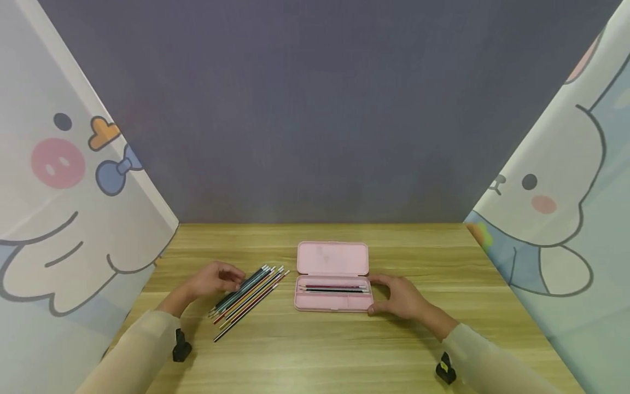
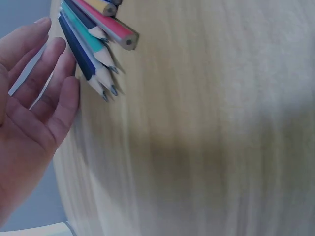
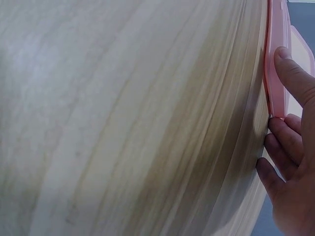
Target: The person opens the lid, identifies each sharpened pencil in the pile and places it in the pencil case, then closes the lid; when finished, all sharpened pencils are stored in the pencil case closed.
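Observation:
A pink pencil case lies on the table with its lid raised toward the back. Several pencils rest lengthwise in its upper compartment. At the case's right end, my right hand grips it, thumb at the front corner and fingers by the rear corner. The right wrist view shows that thumb on the pink front wall. To the left, a slanted bundle of loose pencils lies on the wood. My left hand is beside them, fingers loosely bent and holding nothing; sharpened tips show in the left wrist view.
The wood-grain table runs back to a dark grey panel. Side panels with cartoon animals, one at left and one at right, flank it. Both sleeves carry small black devices near the cuffs.

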`<state>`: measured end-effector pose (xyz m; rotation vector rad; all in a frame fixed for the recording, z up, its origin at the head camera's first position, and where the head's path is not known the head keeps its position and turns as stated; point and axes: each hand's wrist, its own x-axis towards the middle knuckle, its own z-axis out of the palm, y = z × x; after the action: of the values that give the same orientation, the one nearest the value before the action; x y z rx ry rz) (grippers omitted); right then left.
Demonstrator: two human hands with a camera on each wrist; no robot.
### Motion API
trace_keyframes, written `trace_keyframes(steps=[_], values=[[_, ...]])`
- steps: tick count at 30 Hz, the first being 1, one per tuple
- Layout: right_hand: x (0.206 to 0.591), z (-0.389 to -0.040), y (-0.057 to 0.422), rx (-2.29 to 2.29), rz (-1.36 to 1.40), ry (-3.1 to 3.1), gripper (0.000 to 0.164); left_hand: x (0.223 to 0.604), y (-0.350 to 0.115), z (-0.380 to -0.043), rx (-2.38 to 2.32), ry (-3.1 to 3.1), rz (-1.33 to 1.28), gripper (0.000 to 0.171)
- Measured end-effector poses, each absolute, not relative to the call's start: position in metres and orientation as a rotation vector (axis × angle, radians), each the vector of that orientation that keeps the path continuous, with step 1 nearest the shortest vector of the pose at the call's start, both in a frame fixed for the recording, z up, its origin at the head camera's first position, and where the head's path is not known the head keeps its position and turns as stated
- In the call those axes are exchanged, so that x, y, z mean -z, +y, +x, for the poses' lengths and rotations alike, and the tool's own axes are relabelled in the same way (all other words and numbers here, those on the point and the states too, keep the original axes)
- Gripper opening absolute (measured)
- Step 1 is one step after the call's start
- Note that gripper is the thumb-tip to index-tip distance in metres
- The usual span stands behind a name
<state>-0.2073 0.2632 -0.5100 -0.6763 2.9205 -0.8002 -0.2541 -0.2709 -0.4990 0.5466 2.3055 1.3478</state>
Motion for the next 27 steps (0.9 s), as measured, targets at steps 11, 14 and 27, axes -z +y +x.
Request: trace_keyframes(steps=[11,14,27], values=[[0.5122,-0.2066,0.2636,0.815,-0.655,2.914,0.083,0.5071,-0.2716,-0.2539,-1.338,2.33,0.575,0.034],[0.5123,-0.2063,0.2635,0.821,-0.647,2.906,0.084,0.5061,-0.2709,-0.2538,-1.352,2.318,0.577,0.034],[0.5137,-0.2071,0.2637,0.814,-0.646,2.912,0.084,0.5027,-0.2709,-0.252,-1.294,2.385,0.671,0.031]])
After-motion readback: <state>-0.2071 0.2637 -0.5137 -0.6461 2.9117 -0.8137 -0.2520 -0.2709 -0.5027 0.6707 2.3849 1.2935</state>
